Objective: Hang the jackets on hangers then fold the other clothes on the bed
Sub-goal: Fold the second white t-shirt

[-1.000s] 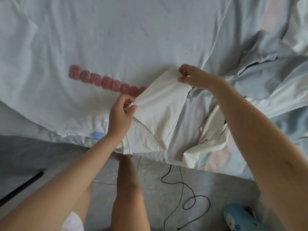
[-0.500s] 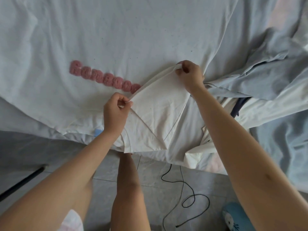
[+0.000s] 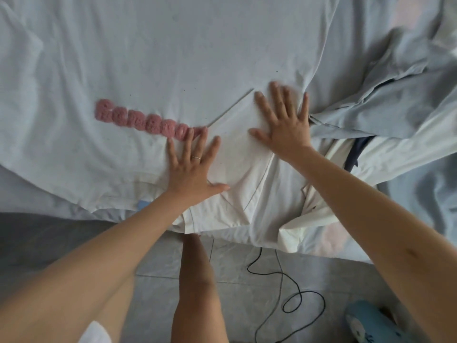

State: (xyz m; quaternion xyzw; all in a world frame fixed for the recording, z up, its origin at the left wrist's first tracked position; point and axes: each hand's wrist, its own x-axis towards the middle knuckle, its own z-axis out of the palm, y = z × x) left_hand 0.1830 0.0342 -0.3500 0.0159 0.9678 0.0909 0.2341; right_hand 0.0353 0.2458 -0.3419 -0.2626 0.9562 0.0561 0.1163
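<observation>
A pale blue-white T-shirt [image 3: 173, 58] with fuzzy pink letters [image 3: 146, 121] lies spread flat on the bed. Its sleeve [image 3: 237, 144] is folded over onto the body of the shirt. My left hand [image 3: 193, 167] lies flat with spread fingers on the sleeve's near left part, fingertips by the last pink letter. My right hand [image 3: 284, 120] presses flat on the sleeve's far right part. Neither hand holds cloth.
Crumpled light blue clothes [image 3: 385, 95] and a white garment with a dark strap [image 3: 356, 154] lie at the right on the bed. The bed edge [image 3: 74, 211] runs across below my hands. On the tiled floor are a black cable [image 3: 291, 300], a blue slipper [image 3: 366, 325] and my legs.
Both hands let go of the sleeve edge they were pinching and now lie flat on it. The sleeve has come down onto the shirt.
</observation>
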